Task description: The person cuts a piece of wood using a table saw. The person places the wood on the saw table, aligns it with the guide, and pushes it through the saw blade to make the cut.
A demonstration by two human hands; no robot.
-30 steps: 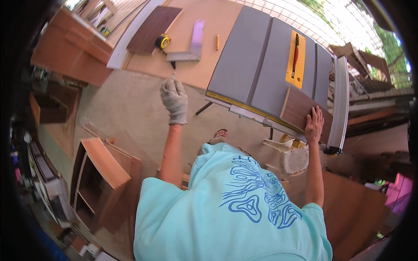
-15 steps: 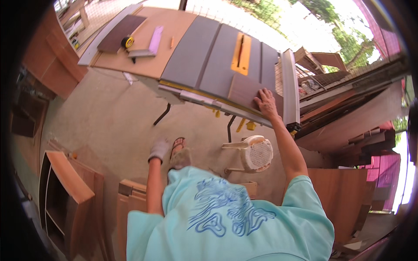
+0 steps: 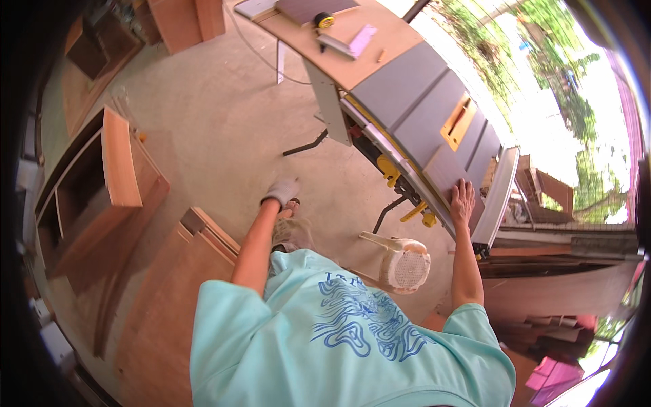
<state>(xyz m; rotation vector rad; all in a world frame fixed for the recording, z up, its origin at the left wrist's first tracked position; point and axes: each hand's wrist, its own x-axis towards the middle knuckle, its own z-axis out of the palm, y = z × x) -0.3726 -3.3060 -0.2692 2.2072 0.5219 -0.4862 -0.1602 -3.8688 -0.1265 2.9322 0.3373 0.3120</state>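
Note:
My right hand point(image 3: 462, 201) is bare and lies open, fingers spread, on a dark brown board point(image 3: 444, 167). That board rests at the near right part of a grey table saw top point(image 3: 401, 88), just in front of the yellow blade insert point(image 3: 459, 123) and beside the pale rip fence point(image 3: 498, 197). My left hand point(image 3: 282, 190) wears a grey glove and hangs low above the floor, near my foot. Its fingers look loosely stretched out, and I see nothing in them.
A wooden side table point(image 3: 366, 57) carries a tape measure point(image 3: 324, 20), a pink-edged strip point(image 3: 362, 42) and another dark board point(image 3: 315, 8). A white plastic stool point(image 3: 405, 266) stands below the saw. Cabinet carcasses point(image 3: 122, 159) and leaning panels point(image 3: 169, 305) are at the left.
My view has swung left, so the saw appears farther right and more tilted. My right hand stays flat on the board; my left hand still hangs low.

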